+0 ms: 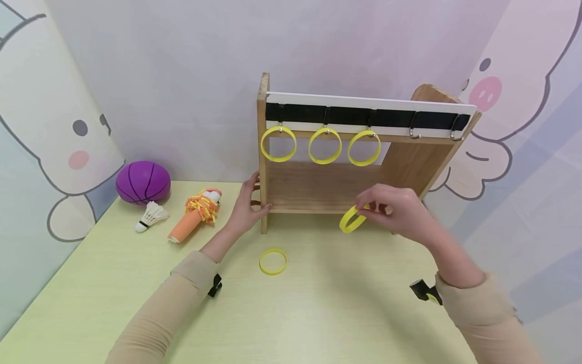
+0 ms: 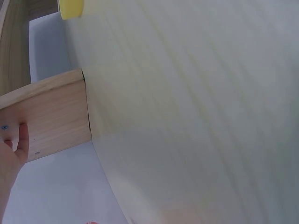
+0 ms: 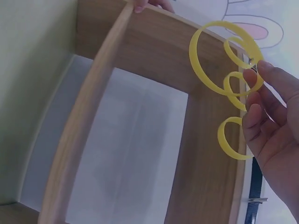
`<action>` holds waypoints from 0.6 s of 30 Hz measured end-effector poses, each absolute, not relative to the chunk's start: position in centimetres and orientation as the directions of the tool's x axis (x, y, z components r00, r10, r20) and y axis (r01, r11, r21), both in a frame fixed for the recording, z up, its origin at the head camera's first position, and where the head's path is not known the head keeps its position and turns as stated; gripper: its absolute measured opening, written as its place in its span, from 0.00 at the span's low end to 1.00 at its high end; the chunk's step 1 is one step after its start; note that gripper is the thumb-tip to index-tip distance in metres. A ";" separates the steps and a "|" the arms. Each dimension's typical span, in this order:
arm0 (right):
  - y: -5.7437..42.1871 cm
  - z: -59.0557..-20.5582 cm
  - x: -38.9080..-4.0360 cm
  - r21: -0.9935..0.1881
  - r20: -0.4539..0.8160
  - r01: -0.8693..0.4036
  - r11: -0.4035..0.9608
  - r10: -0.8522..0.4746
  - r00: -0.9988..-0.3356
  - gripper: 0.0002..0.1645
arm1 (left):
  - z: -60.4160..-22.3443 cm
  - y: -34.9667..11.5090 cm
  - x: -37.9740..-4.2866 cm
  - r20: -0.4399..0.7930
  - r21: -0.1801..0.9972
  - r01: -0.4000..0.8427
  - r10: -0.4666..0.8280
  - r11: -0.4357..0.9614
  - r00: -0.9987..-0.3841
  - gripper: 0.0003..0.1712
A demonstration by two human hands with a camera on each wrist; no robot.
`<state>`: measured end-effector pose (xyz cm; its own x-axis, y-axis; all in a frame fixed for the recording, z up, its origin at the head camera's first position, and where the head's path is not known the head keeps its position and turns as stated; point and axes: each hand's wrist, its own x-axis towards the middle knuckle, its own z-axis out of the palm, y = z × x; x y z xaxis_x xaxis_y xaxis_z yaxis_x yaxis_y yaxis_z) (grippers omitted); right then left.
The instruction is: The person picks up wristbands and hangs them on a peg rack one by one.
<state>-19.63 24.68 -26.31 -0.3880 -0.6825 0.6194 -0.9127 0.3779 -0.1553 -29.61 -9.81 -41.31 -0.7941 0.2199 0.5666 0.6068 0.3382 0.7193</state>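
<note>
Around shelf edge [image 1: 262,115], left hand [image 1: 245,213]

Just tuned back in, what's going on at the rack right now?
A person's right hand holds a yellow ring in front of the wooden rack, while the left hand grips the rack's left side. Three other rings hang from the rack, and the two hooks at its right end are bare. One more ring lies on the table.

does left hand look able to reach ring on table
Probably yes: nothing covers the yellow ring on the table, though the left hand would first have to release the wooden rack.
</note>
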 end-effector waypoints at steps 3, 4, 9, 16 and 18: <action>24.9 -25.3 -19.5 -0.110 0.663 -0.925 0.365 -0.666 -0.342 0.11 | -41.3 -9.7 -29.6 0.570 0.715 0.609 0.218 0.344 -0.792 0.55; 25.1 -25.0 -19.5 -0.099 0.674 -0.925 0.366 -0.660 -0.333 0.13 | -41.3 -9.7 -29.6 0.571 0.713 0.609 0.217 0.347 -0.792 0.55; 25.9 -23.2 -19.1 -0.087 0.717 -0.902 0.423 -0.602 -0.352 0.20 | -41.3 -9.5 -29.6 0.572 0.707 0.610 0.217 0.359 -0.791 0.53; 27.6 -20.8 -19.0 -0.144 0.781 -0.871 0.469 -0.486 -0.391 0.18 | -41.4 -9.7 -29.6 0.554 0.725 0.595 0.219 0.347 -0.803 0.55; 28.0 -20.4 -19.3 -0.149 0.810 -0.860 0.489 -0.438 -0.390 0.10 | -41.5 -9.8 -29.7 0.549 0.732 0.591 0.222 0.339 -0.806 0.55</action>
<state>-19.30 28.01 -20.36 -0.3897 -0.4380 0.8101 -0.8596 0.4888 -0.1492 -29.66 -9.80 -41.48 -0.8060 0.2218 0.5487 0.5914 0.3388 0.7318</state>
